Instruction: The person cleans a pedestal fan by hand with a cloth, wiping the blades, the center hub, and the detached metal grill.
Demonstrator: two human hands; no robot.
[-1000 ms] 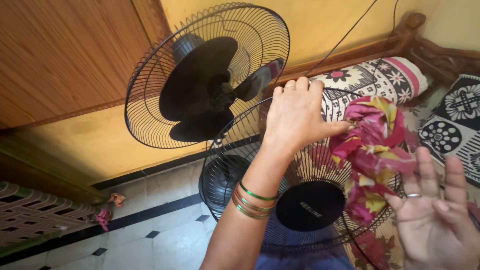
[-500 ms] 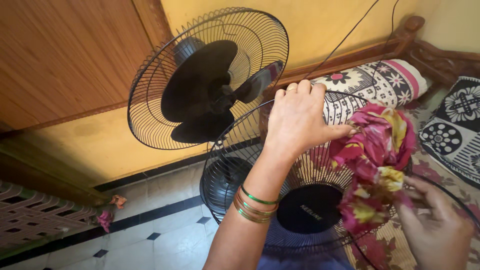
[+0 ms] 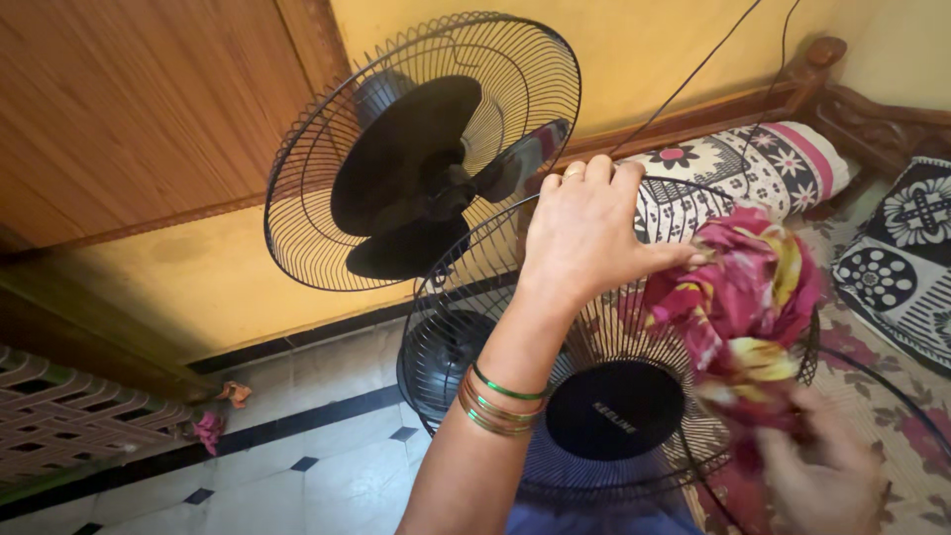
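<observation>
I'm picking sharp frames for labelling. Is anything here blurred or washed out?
Head view: the right hand and the lower part of the red-and-yellow cloth are smeared by motion blur; the left hand, the detached fan grille and the fan are sharp; even, soft daylight, no harsh glare.

Right hand (image 3: 817, 466) smears into motion blur under the red cloth (image 3: 743, 297), grip unreadable; the loose fan grille (image 3: 555, 327) runs off the bottom edge
</observation>
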